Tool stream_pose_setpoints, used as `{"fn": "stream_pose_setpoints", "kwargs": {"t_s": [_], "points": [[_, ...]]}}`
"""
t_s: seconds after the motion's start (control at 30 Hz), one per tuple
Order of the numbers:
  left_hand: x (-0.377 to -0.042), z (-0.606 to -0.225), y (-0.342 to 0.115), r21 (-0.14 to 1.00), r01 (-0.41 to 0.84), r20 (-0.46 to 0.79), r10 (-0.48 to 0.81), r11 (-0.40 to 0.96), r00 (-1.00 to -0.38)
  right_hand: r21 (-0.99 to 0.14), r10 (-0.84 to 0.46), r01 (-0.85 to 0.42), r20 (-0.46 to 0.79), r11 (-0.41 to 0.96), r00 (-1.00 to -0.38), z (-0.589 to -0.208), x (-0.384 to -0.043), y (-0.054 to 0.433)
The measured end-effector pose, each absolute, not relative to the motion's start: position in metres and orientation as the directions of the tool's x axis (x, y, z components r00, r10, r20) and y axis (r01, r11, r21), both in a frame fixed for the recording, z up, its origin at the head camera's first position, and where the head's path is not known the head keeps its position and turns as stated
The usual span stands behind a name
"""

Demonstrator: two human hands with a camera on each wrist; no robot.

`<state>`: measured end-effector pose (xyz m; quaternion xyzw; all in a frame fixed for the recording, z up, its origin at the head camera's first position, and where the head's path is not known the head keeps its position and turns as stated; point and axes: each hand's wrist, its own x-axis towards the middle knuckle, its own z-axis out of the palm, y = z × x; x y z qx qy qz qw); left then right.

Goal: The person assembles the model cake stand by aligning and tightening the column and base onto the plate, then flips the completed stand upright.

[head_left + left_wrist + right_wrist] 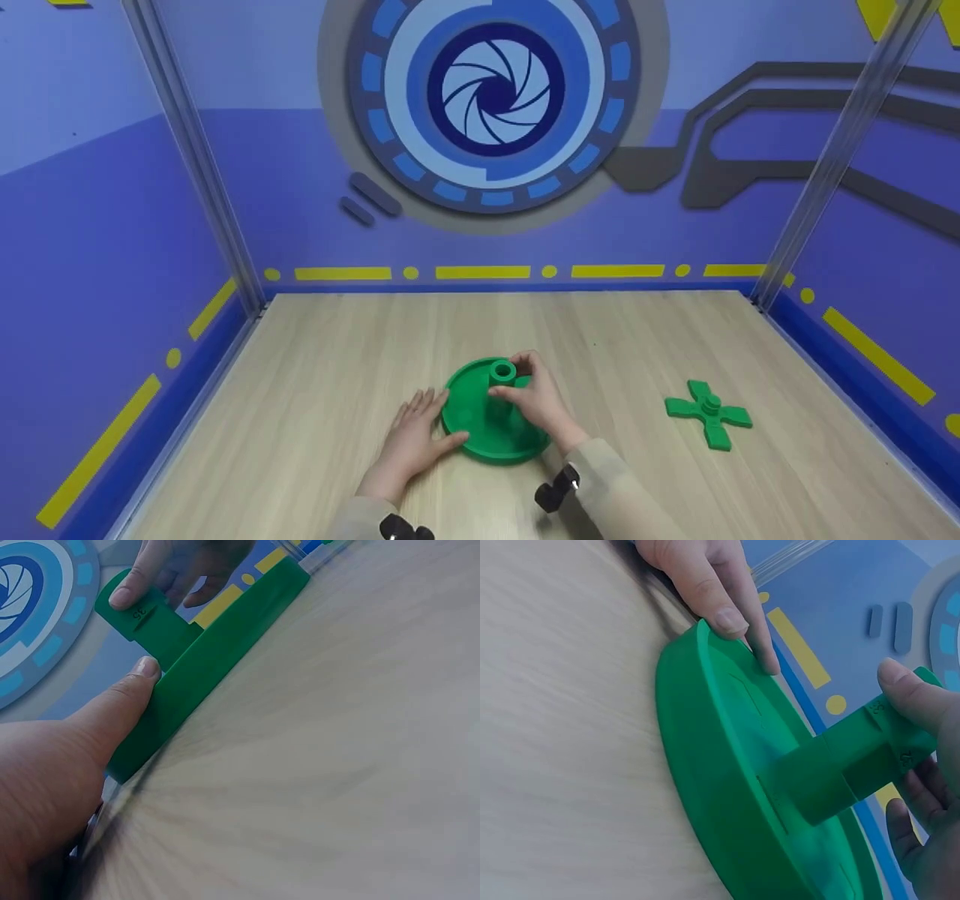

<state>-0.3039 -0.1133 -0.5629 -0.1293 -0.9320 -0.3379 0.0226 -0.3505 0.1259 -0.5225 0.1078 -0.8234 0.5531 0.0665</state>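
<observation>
Green stuff: I count one dish (469, 414) with one tube (844, 759) standing in it, right hand (541, 397) pinching that, left hand (415, 442) spread against the dish, one cross (708, 410) apart.

Tray (466, 411), tube (832, 765), cross-shaped piece (697, 407) all green; tabletop (345, 352) pale wood-grained; wall (277, 180) blue, dashed and dotted yellow.

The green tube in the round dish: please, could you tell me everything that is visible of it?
The green tube looks like plastic, with a hollow, open round top and a stepped side bearing small marks; one seems to read 35. It stands upright near the middle of the green round dish. The right hand grips its upper end between thumb and fingers. Whether it is fixed cannot be told.
</observation>
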Motion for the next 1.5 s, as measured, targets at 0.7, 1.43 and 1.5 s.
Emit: {"fn": "stream_pose_setpoints", "kwargs": {"t_s": [0.7, 1.43, 1.5], "points": [[-0.304, -0.561, -0.114, 0.616, 0.255, 0.131, 0.223, 0.745, -0.966, -0.89, -0.058, -0.259, 0.256, 0.374, -0.965, -0.524, -0.347, 0.12], [-0.303, -0.562, -0.113, 0.636, 0.24, 0.116, 0.217, 0.734, -0.969, -0.909, -0.119, -0.278, 0.253, 0.309, -0.96, -0.515, -0.335, 0.192], [-0.303, -0.562, -0.113, 0.635, 0.241, 0.116, 0.218, 0.734, -0.969, -0.91, -0.095, -0.26, 0.242, 0.323, -0.966, -0.514, -0.332, 0.203]]}}
